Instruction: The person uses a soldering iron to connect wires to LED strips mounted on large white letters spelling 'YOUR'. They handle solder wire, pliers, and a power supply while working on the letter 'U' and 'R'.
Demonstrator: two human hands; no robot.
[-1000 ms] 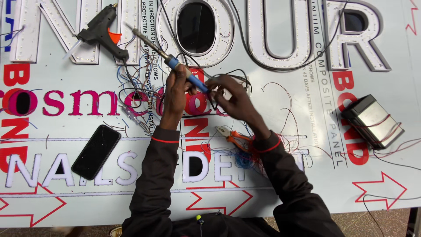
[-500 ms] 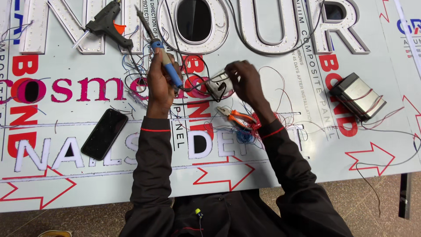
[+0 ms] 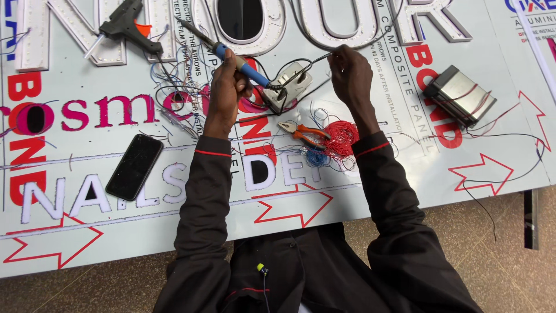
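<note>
Gripping a blue-handled soldering iron (image 3: 237,61), the left hand (image 3: 226,87) is closed round the handle, with the metal shaft running up and to the left, away from the fingers, over the white raised letters (image 3: 243,23) at the top of the panel (image 3: 405,150). The iron's cord end points down and to the right, toward a small grey block (image 3: 289,86) that lies just beside the hand, between the two hands.

The right hand (image 3: 350,75) sits to the right of the block, its fingers pinched together on a thin black wire (image 3: 310,61). That wire runs from the fingertips leftward and down to the block. Whether the thumb presses the wire from beneath cannot be told, as the back of the hand hides it.

Below the block, nearer the person, orange-handled pliers (image 3: 301,132) lie flat on the panel, untouched. Just to their right is a tangle of red wire (image 3: 341,138), with a smaller blue coil (image 3: 315,156) touching it on the lower left; both sit close against the right wrist.

A black glue gun (image 3: 124,26) lies at the upper left, well apart from the left hand, with loose dark wires trailing between them. A black phone (image 3: 134,167) lies face up to the left of the left forearm. At the right, well clear of the right hand, rests a grey metal box (image 3: 460,95) with thin wires leading off it.
</note>
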